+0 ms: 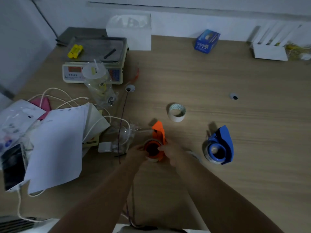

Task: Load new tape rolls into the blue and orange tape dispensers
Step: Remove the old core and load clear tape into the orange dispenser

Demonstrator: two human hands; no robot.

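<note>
Left hand (137,153) grips tape roll (152,157) at orange dispenser (158,137), near edge of surface (218,78). Right hand (171,153) pinches hub; seating apparently underway. Empty core (177,112) beyond. Blue dispenser (220,145) loaded. Next: press home, thread tape.

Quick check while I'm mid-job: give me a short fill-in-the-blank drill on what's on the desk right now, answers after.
1. Both hands, the left hand and the right hand, are on the ____ tape dispenser.
2. The blue tape dispenser lies to the ____ of the one being handled.
3. The loose tape roll lies on the desk, touched by ____ hand.
4. The yellow item rests on top of the ____.

Answers: orange; right; neither; scale
</note>
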